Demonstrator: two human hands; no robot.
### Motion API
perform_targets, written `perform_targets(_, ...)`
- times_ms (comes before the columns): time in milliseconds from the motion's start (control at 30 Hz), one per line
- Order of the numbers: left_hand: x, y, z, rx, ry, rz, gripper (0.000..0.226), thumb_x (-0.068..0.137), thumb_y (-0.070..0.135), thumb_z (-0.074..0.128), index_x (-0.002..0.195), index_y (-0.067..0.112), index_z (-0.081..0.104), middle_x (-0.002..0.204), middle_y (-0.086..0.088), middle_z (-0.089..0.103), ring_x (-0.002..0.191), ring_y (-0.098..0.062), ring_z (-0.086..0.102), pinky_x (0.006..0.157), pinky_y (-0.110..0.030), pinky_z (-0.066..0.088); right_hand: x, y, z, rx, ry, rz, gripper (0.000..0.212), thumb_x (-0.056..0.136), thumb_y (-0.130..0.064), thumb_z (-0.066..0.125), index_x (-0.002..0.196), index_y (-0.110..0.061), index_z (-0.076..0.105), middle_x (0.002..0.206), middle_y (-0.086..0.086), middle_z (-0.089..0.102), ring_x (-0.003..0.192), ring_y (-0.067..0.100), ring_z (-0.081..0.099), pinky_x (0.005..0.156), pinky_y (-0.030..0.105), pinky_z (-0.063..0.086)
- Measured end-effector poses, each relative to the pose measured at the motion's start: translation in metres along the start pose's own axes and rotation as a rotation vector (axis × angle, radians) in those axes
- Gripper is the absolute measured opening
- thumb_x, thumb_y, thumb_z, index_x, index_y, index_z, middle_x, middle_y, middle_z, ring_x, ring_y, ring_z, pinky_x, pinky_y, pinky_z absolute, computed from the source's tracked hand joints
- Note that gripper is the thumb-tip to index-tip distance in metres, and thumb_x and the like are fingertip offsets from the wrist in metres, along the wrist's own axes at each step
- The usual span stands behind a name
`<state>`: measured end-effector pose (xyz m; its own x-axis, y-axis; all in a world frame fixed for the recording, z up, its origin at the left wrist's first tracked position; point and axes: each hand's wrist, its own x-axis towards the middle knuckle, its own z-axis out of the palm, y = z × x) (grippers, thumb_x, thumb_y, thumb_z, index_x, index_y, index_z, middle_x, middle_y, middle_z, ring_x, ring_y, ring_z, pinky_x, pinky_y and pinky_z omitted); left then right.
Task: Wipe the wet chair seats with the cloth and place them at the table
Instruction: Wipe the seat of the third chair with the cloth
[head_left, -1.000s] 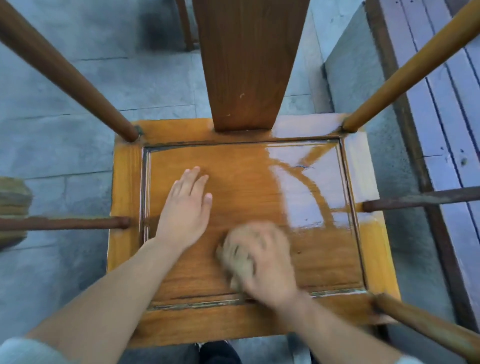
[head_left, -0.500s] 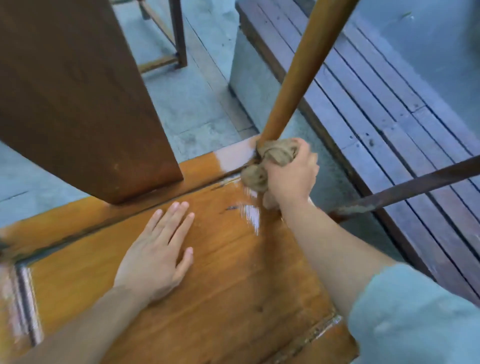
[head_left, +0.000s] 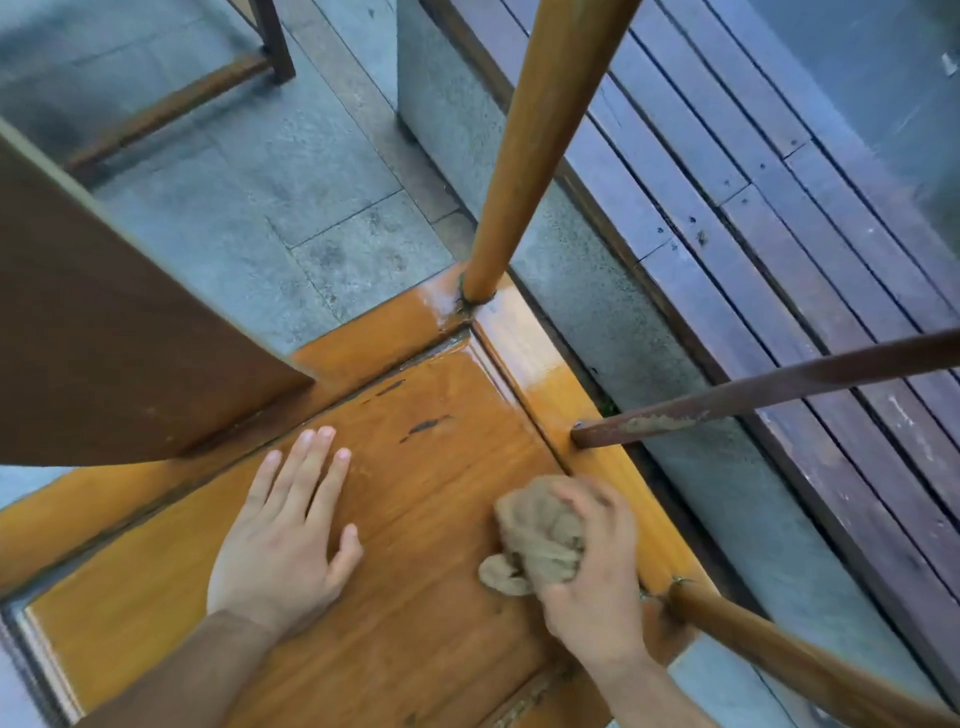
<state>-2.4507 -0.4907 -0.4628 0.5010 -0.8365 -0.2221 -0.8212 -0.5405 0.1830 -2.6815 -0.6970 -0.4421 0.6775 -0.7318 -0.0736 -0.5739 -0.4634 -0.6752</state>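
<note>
I look down on an orange-brown wooden chair seat (head_left: 415, 597) with a recessed panel. A wet sheen lies on its far right corner (head_left: 498, 322). My left hand (head_left: 291, 535) rests flat on the panel, fingers spread. My right hand (head_left: 592, 577) grips a crumpled beige cloth (head_left: 535, 540) and presses it on the panel near the seat's right rail. The wide back splat (head_left: 114, 332) rises at the left, and the back post (head_left: 540, 135) stands at the far right corner.
A thin dark armrest rod (head_left: 769, 389) juts from the right rail, and a front arm post (head_left: 810, 670) rises near my right wrist. A dark slatted wooden bench (head_left: 779, 218) on a stone kerb (head_left: 587, 291) runs along the right. Another chair's legs (head_left: 270, 41) stand on the grey paving.
My right hand has drawn the cloth back from the base of the far right post toward me along the right rail. My left hand stays flat on the seat.
</note>
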Motion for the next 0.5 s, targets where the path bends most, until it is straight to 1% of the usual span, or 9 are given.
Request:
perform_targets(33,-0.001,-0.001,0.000,0.000,0.005,-0.002,0.074,0.090,0.043,0.036,0.150,0.001,0.033,0.164,-0.013,0.017,0.153,-0.027,0.010,0.122,-0.050,0.013,-0.001,0.009,-0.006,0.019,0.137,0.107,0.074,0.074,-0.023,0.086,0.132,-0.050,0.050,0.136,-0.008,0.041,0.128,0.003,0.043,0.104,0.010,0.035)
perform_targets(67,-0.001,-0.003,0.001,-0.001,0.010,-0.006,0.074,0.090,0.043,0.036,0.150,0.001,0.033,0.164,-0.013,0.017,0.153,-0.026,0.009,0.122,-0.050,0.013,0.009,0.018,-0.012,0.026,0.281,0.209,0.073,0.073,-0.015,0.085,0.133,-0.042,0.052,0.133,-0.002,0.043,0.125,0.007,0.047,0.105,0.018,0.040)
perform_targets(133,-0.001,-0.003,0.003,0.005,0.018,-0.003,0.074,0.089,0.044,0.037,0.150,0.000,0.032,0.164,-0.013,0.017,0.153,-0.026,0.008,0.122,-0.050,0.012,0.045,0.036,-0.022,0.039,0.556,0.425,0.061,0.078,-0.016,0.080,0.133,-0.024,0.054,0.130,0.007,0.046,0.121,0.026,0.053,0.105,0.039,0.045)
perform_targets(167,-0.001,-0.002,0.003,0.005,0.022,-0.006,0.074,0.089,0.044,0.036,0.150,0.001,0.032,0.164,-0.013,0.017,0.153,-0.025,0.008,0.122,-0.049,0.012,0.064,0.041,-0.027,0.068,0.629,0.554,0.057,0.081,-0.021,0.077,0.133,-0.023,0.053,0.132,0.010,0.047,0.122,0.032,0.053,0.103,0.040,0.044)
perform_targets(233,0.000,-0.003,0.003,-0.002,0.041,-0.020,0.074,0.089,0.044,0.036,0.150,0.002,0.031,0.164,-0.013,0.017,0.153,-0.024,0.007,0.123,-0.048,0.011,0.085,0.047,-0.030,0.066,0.600,0.728,0.055,0.085,-0.029,0.072,0.135,-0.026,0.050,0.137,0.010,0.045,0.125,0.036,0.050,0.100,0.039,0.041)
perform_targets(267,0.000,-0.001,0.002,-0.001,0.045,-0.019,0.074,0.089,0.044,0.036,0.150,0.002,0.031,0.164,-0.013,0.017,0.153,-0.024,0.006,0.123,-0.048,0.011,0.080,0.045,-0.028,0.016,0.570,0.712,0.055,0.085,-0.029,0.072,0.135,-0.028,0.049,0.137,0.009,0.045,0.125,0.035,0.048,0.100,0.040,0.041)
perform_targets(333,-0.001,0.001,0.003,-0.008,0.057,-0.018,0.074,0.089,0.044,0.035,0.150,0.002,0.033,0.164,-0.014,0.017,0.153,-0.024,0.006,0.123,-0.049,0.010,0.051,0.032,-0.024,-0.033,0.567,0.526,0.060,0.078,-0.018,0.074,0.132,-0.027,0.049,0.133,0.010,0.046,0.119,0.032,0.046,0.100,0.039,0.039)
perform_targets(400,-0.001,0.001,0.003,-0.010,0.070,-0.024,0.074,0.089,0.044,0.034,0.149,0.001,0.034,0.163,-0.015,0.018,0.153,-0.025,0.007,0.123,-0.049,0.010,0.008,0.017,-0.009,-0.095,0.521,0.369,0.063,0.072,-0.013,0.076,0.128,-0.024,0.049,0.128,0.013,0.047,0.112,0.032,0.045,0.099,0.031,0.034)
perform_targets(500,-0.005,0.005,0.006,-0.001,0.093,-0.031,0.073,0.090,0.043,0.033,0.149,0.001,0.034,0.163,-0.015,0.019,0.153,-0.025,0.008,0.124,-0.046,0.007,-0.080,0.010,0.006,-0.096,0.294,0.150,0.061,0.073,-0.024,0.073,0.130,-0.030,0.052,0.133,0.006,0.045,0.116,0.025,0.043,0.104,0.022,0.030)
